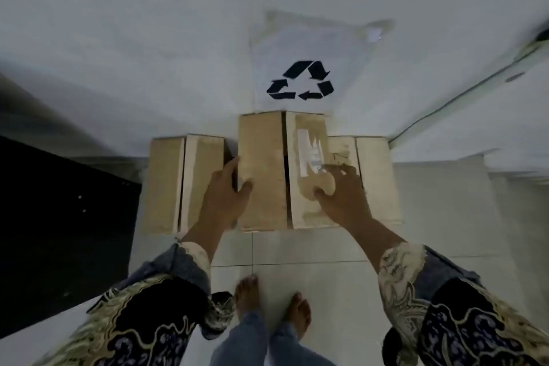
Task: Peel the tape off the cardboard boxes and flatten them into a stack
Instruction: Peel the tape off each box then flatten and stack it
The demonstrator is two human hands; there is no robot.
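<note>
Three brown cardboard boxes stand side by side against the wall on the tiled floor. The middle box (261, 169) is taller, its two top flaps closed with a dark gap between them. My left hand (228, 190) grips its left edge, thumb on the top flap. My right hand (341, 190) rests on its right flap, fingers closed on a crumpled, pale strip of tape (320, 184) beside a torn white label (309, 154). The left box (184, 181) and the right box (377, 175) sit lower on either side.
A clear plastic bag with a black recycling symbol (300, 80) hangs on the white wall behind the boxes. A dark object (59, 217) fills the left side. My bare feet (273, 306) stand on white tiles just in front of the boxes.
</note>
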